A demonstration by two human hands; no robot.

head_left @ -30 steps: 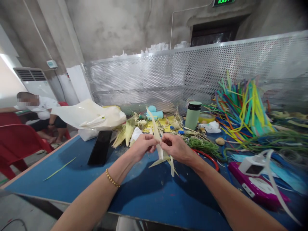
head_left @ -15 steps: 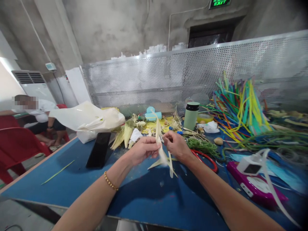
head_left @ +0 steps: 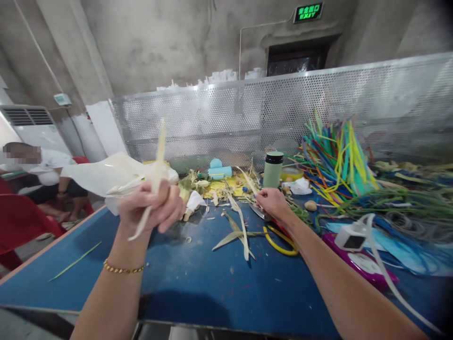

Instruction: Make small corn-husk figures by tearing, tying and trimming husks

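My left hand is raised over the left side of the table, its fingers closed around a pale corn husk strip. One end of the strip points up; the other hangs below the palm. My right hand is low at the table's middle right, fingers pinched on a narrow piece of dry husk that slants up to the left. Beside and partly under this hand lie scissors with red and yellow handles. Several loose husk strips cross each other on the blue table between my hands.
Behind are a white plastic bag, husk scraps, a blue roll and a green flask. Coloured strips, green cords and a purple power strip with a white charger fill the right. A person sits far left.
My hands have parted. The left moved left and up with a husk strip, now hiding the phone; the right moved slightly right. The yellow scissor handle now shows, and the view has shifted.
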